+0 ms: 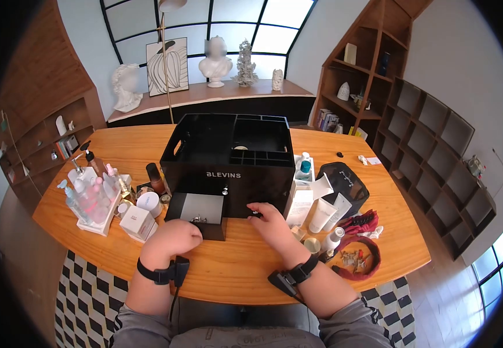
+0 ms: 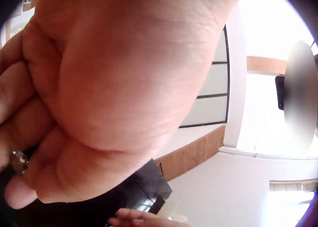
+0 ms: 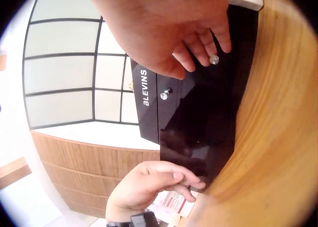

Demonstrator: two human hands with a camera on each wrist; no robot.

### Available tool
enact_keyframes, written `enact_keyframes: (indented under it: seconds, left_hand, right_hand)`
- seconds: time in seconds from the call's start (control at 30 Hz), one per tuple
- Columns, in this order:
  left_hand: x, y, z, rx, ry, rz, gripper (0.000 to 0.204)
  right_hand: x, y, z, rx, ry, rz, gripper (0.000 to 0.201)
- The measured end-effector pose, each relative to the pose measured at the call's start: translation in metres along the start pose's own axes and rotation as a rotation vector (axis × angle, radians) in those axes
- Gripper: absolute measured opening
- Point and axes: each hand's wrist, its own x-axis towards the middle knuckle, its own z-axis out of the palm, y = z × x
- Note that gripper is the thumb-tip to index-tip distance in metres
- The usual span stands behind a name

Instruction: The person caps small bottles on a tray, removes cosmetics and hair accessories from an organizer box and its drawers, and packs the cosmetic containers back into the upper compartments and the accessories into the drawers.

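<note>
A black organizer box (image 1: 260,188) lettered BLEVINS stands in the middle of the table. Its lower left drawer (image 1: 219,227) is pulled out, with small shiny metal pieces (image 1: 199,220) inside near the front. My left hand (image 1: 173,238) is at that drawer's front, and a clear knob (image 2: 20,162) shows between its thumb and curled fingers. My right hand (image 1: 272,226) reaches to the lower right drawer front, its fingers loosely extended. In the right wrist view, another crystal knob (image 3: 214,60) sits right at its fingertips. A third knob (image 3: 166,93) shows on the front above.
Pump bottles in a white tray (image 1: 104,227) and a white box (image 1: 138,223) stand left. Tubes (image 1: 322,216), an opened white carton (image 1: 299,206), a black mesh basket (image 1: 358,194) and a dark red headband (image 1: 373,267) crowd the right. The table's front edge (image 1: 234,301) is near me.
</note>
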Motion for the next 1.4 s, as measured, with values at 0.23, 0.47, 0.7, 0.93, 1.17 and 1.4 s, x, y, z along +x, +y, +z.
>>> enact_keyframes:
  seconds: [0.23,0.47,0.7,0.93,1.17,1.4]
  left_hand:
    - [-0.037,0.005,0.005,-0.006,-0.007,0.101,0.021]
    - [-0.041,0.023,-0.026,-0.374,0.129,0.232,0.013]
    - [0.007,0.003,-0.001,-0.108,0.118,0.129,0.033]
    - [0.02,0.009,-0.015,0.0,-0.278,-0.096,0.042]
    - [0.017,-0.003,-0.004,-0.04,-0.132,0.012,0.04]
    - [0.016,0.005,-0.01,-0.051,-0.146,-0.018,0.036]
  right_hand:
    - [-0.001,0.0,0.001,0.002,0.016,-0.018,0.03]
    - [-0.001,0.002,0.001,0.0,0.011,-0.02,0.03]
    - [-0.001,0.001,0.0,0.008,-0.008,-0.007,0.032]
    - [-0.002,-0.001,0.0,-0.037,-0.007,-0.017,0.033]
    - [-0.002,-0.005,0.0,-0.009,0.008,-0.022,0.031]
    - [-0.001,-0.001,0.0,-0.016,-0.004,-0.048,0.032]
